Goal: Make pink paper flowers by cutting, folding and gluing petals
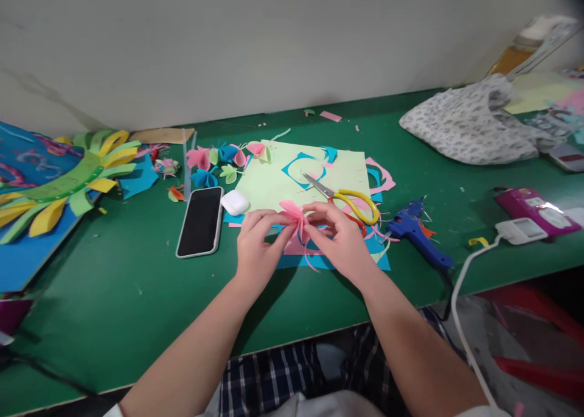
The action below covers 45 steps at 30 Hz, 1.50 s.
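A pink paper flower (pixel 297 217) is pinched between the fingertips of both hands, above a pile of coloured paper. My left hand (pixel 262 240) grips its left side, with the fingers closed. On its right side, my right hand (pixel 338 237) holds it between thumb and fingers. Just beyond lie scissors (pixel 356 204) with yellow and red handles, their blades resting on a pale green sheet (pixel 264 179). Blue and pink cut scraps surround the sheet. Several finished paper flowers (pixel 227 154) in pink, blue and green stand behind my left hand.
A phone (pixel 199 222) and a white earbud case (pixel 235 203) lie left of the paper. At right are a blue glue gun (pixel 417 231), a purple device (pixel 536 210) with a white cable, and a patterned cloth (pixel 474 122). A yellow-green paper-loop piece (pixel 68 176) sits far left.
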Each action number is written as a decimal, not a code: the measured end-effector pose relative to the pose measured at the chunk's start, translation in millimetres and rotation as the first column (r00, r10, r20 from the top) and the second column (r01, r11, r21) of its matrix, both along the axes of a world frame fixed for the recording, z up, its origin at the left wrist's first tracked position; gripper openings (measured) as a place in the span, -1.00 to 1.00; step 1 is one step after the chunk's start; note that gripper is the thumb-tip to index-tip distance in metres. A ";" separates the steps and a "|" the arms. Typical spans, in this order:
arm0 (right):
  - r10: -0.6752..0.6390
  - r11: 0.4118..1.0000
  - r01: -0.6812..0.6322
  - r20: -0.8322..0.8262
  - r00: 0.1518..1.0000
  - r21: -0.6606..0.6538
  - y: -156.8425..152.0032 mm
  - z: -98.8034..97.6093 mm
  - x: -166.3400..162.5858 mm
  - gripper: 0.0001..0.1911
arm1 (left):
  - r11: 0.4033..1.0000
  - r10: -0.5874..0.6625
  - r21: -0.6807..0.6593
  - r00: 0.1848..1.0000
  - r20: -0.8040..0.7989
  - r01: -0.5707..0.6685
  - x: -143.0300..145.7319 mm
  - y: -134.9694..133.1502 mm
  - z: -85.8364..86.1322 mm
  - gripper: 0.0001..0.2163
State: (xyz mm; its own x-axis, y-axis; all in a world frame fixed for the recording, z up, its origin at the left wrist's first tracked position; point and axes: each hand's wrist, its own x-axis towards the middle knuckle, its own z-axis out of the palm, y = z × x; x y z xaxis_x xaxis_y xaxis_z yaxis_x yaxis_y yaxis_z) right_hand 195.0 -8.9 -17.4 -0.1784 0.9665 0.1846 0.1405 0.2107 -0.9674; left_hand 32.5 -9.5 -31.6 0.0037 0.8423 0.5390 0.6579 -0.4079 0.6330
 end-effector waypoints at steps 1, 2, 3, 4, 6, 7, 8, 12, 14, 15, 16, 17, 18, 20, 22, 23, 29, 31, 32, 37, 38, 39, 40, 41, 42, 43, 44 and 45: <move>-0.007 1.000 0.007 0.004 1.000 0.009 -0.1 -0.2 -0.5 -0.75 | 1.000 0.000 0.022 1.000 -0.024 0.000 -0.2 0.4 -0.6 -0.97; -0.015 1.000 0.014 0.010 1.000 0.017 -0.1 -0.5 -0.9 -0.76 | 0.999 -0.003 0.038 0.999 -0.049 0.005 -0.4 0.7 -1.2 -0.96; -0.026 0.999 0.025 0.018 1.000 0.027 0.0 -0.9 -1.3 -0.77 | 0.999 -0.009 0.050 0.997 -0.073 0.012 -0.7 1.0 -1.9 -0.96; -0.040 0.999 0.039 0.032 0.999 0.037 0.1 -1.4 -1.5 -0.77 | 0.998 -0.016 0.055 0.996 -0.093 0.021 -1.0 1.3 -2.4 -0.96; -0.083 0.995 0.078 0.085 0.993 0.067 0.5 -3.2 -1.8 -0.73 | 0.997 -0.033 0.065 0.992 -0.120 0.041 -1.4 1.4 -3.2 -0.95; -0.107 0.992 0.098 0.117 0.987 0.079 0.8 -4.4 -1.9 -0.71 | 0.996 -0.043 0.075 0.991 -0.130 0.053 -1.4 1.4 -3.4 -0.95; -0.125 0.990 0.114 0.145 0.981 0.085 1.1 -5.7 -1.9 -0.68 | 0.994 -0.052 0.092 0.989 -0.140 0.066 -1.3 1.2 -3.5 -0.94; -0.146 0.988 0.134 0.186 0.972 0.073 2.0 -10.4 -2.1 -0.62 | 0.974 -0.103 0.185 0.982 -0.159 0.132 -0.7 0.4 -3.6 -0.90; -0.162 0.985 0.147 0.187 0.969 0.092 1.9 -10.8 -2.3 -0.64 | 0.967 -0.120 0.205 0.980 -0.157 0.152 -0.7 0.0 -3.4 -0.89; -0.175 0.981 0.156 0.190 0.966 0.113 1.7 -10.6 -2.5 -0.65 | 0.966 -0.126 0.206 0.980 -0.157 0.157 -0.7 -0.1 -3.1 -0.89; -0.190 0.977 0.165 0.194 0.962 0.138 1.5 -10.1 -2.8 -0.65 | 0.966 -0.129 0.204 0.979 -0.158 0.160 -0.8 -0.1 -2.7 -0.89; -0.202 0.972 0.171 0.199 0.959 0.162 1.1 -9.6 -3.1 -0.64 | 0.965 -0.130 0.205 0.979 -0.158 0.161 -0.9 0.0 -2.3 -0.89; -0.211 0.968 0.175 0.203 0.956 0.181 0.7 -9.1 -3.5 -0.64 | 0.966 -0.127 0.206 0.979 -0.159 0.158 -0.9 0.1 -1.9 -0.89; -0.218 0.964 0.180 0.197 0.956 0.194 -0.1 -8.5 -4.3 -0.64 | 0.966 -0.113 0.213 0.980 -0.166 0.148 -1.0 0.6 -1.4 -0.91; -0.207 0.970 0.182 0.153 0.966 0.164 -0.8 -8.0 -4.7 -0.66 | 0.966 -0.106 0.214 0.979 -0.176 0.143 -1.3 1.1 -1.8 -0.92; -0.188 0.976 0.173 0.110 0.976 0.132 -0.9 -7.5 -4.6 -0.66 | 0.968 -0.107 0.206 0.978 -0.177 0.144 -1.6 1.3 -2.2 -0.92; -0.042 0.991 0.001 -0.307 0.951 -0.132 1.2 -0.7 0.0 -0.71 | 0.993 -0.117 0.007 0.987 0.115 0.117 -4.9 2.4 -5.8 -0.92; -0.053 0.973 -0.036 -0.378 0.924 -0.226 2.9 0.3 1.1 -0.71 | 0.984 -0.162 -0.030 0.946 0.282 0.177 -5.7 3.1 -6.6 -0.92; -0.048 0.960 -0.065 -0.392 0.919 -0.271 3.7 0.2 1.3 -0.70 | 0.976 -0.193 -0.033 0.919 0.343 0.217 -5.9 3.4 -6.8 -0.91; 0.021 0.912 -0.174 -0.382 0.924 -0.371 5.6 -2.0 0.4 -0.61 | 0.927 -0.310 -0.050 0.834 0.455 0.372 -5.3 3.6 -5.7 -0.87; 0.020 0.913 -0.169 -0.372 0.928 -0.371 5.5 -2.0 0.2 -0.61 | 0.918 -0.323 -0.059 0.826 0.462 0.392 -5.0 3.3 -5.2 -0.86; 0.018 0.917 -0.161 -0.367 0.930 -0.365 5.4 -1.7 0.0 -0.62 | 0.911 -0.331 -0.070 0.822 0.464 0.406 -4.7 3.0 -4.6 -0.87; 0.013 0.924 -0.150 -0.366 0.931 -0.351 5.2 -1.2 -0.3 -0.63 | 0.905 -0.335 -0.084 0.821 0.462 0.416 -4.4 2.5 -4.2 -0.88; 0.010 0.931 -0.143 -0.370 0.929 -0.335 5.0 -0.5 -0.5 -0.65 | 0.901 -0.338 -0.095 0.822 0.459 0.424 -4.2 2.1 -3.8 -0.88; 0.006 0.937 -0.138 -0.379 0.925 -0.321 4.8 0.4 -0.7 -0.67 | 0.896 -0.342 -0.105 0.822 0.456 0.431 -4.1 1.6 -3.5 -0.89; 0.001 0.941 -0.132 -0.388 0.922 -0.312 4.6 1.2 -0.9 -0.70 | 0.891 -0.346 -0.112 0.820 0.455 0.439 -3.9 1.2 -3.2 -0.90; -0.004 0.942 -0.129 -0.395 0.919 -0.310 4.3 2.1 -1.0 -0.71 | 0.886 -0.350 -0.120 0.817 0.459 0.448 -3.8 0.9 -2.9 -0.90; -0.010 0.941 -0.127 -0.401 0.916 -0.314 4.0 2.8 -1.1 -0.73 | 0.880 -0.355 -0.128 0.811 0.464 0.458 -3.6 0.5 -2.6 -0.90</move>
